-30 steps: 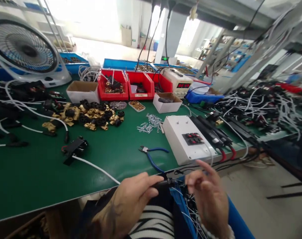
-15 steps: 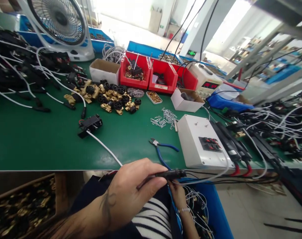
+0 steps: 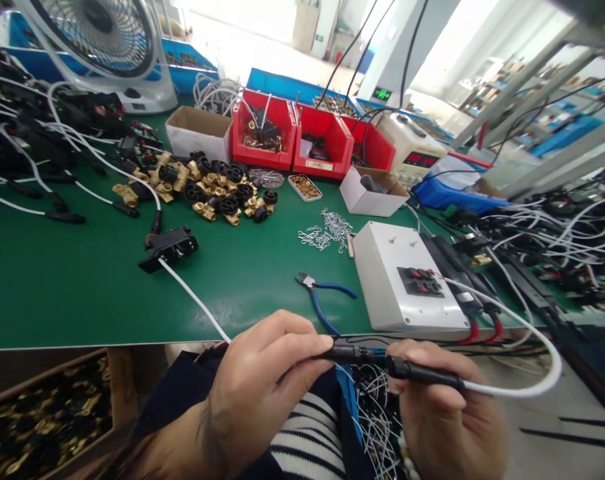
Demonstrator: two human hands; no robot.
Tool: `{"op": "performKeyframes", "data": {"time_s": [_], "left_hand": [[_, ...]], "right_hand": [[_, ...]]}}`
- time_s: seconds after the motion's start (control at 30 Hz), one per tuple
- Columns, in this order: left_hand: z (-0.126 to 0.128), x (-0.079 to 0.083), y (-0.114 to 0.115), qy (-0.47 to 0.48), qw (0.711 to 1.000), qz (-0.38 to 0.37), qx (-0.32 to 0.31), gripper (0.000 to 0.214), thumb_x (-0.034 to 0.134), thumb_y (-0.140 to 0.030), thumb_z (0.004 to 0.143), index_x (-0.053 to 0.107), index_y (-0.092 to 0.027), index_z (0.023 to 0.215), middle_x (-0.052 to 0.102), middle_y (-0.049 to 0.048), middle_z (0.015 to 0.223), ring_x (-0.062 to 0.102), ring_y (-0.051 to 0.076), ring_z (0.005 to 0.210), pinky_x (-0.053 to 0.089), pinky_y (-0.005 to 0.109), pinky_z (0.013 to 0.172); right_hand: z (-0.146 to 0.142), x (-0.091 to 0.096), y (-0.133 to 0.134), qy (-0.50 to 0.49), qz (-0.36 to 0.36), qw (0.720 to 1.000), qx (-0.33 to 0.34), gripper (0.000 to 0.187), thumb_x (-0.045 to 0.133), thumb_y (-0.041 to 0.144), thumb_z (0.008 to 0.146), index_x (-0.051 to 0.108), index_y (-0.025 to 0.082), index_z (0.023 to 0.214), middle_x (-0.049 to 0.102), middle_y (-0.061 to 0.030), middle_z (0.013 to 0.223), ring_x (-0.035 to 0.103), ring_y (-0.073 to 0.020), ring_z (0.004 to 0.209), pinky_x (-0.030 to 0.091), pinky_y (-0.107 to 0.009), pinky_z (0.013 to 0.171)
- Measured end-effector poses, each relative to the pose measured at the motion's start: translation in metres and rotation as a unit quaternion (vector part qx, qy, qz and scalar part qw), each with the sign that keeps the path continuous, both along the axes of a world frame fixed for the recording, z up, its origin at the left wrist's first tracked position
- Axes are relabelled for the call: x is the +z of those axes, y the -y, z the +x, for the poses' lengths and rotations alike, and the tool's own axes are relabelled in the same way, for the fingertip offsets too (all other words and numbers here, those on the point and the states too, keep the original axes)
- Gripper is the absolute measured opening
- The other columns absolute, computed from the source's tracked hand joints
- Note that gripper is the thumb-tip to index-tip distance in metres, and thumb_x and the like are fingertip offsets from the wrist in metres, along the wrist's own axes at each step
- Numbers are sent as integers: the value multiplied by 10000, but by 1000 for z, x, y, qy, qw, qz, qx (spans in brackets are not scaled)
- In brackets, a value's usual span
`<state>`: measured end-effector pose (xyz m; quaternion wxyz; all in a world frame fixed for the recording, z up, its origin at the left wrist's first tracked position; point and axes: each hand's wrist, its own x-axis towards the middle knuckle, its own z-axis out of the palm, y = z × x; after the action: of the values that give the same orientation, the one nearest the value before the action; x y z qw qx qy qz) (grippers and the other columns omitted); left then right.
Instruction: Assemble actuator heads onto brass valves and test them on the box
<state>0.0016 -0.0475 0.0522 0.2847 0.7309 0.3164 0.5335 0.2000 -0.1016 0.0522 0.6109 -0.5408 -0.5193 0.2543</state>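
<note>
Between thumb and fingers, my left hand (image 3: 267, 380) grips a black cable connector (image 3: 351, 354), its ribbed end pointing right. A white cable (image 3: 195, 298) runs from behind that hand to a small black module (image 3: 170, 249) on the bench. My right hand (image 3: 447, 413) is closed on a second black cable connector (image 3: 425, 373), whose white cable loops back to the terminals of a grey-white box (image 3: 382, 280). The two connector ends face each other in line, with a small gap between them. Blue-handled cutting pliers (image 3: 316, 293) lie just beyond my left hand.
Brass fittings (image 3: 207, 190) with black caps and metal clips (image 3: 332, 229) lie on the green bench (image 3: 102, 293). Red bins (image 3: 265, 143), a white fan (image 3: 145, 100) and a power supply (image 3: 412, 150) stand behind. Below are a wooden crate (image 3: 122, 393) and cables in a blue container.
My right hand has come up from the blue container's side, now holding the second connector opposite the first. Its white cable has risen into a loop. My left hand keeps its grip.
</note>
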Motion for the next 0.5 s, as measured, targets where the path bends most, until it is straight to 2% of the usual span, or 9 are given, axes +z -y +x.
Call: {"op": "performKeyframes", "data": {"time_s": [0.17,0.5], "left_hand": [[-1,0,-2,-24,1000,17,12,110,649,-84,874,642,-141,967,646,43,832,621,110,732,544,198,657],[-2,-6,-1,-63,996,56,27,149,632,-54,867,643,-155,975,647,29,804,608,106,697,524,199,610]], "right_hand": [[-14,1,-9,4,-6,1000,13,266,661,479,909,704,217,927,618,-38,804,572,-162,678,489,-291,601],[-15,1,-8,59,-36,998,0,298,601,485,943,666,204,869,588,-41,788,550,-180,709,468,-301,624]]}}
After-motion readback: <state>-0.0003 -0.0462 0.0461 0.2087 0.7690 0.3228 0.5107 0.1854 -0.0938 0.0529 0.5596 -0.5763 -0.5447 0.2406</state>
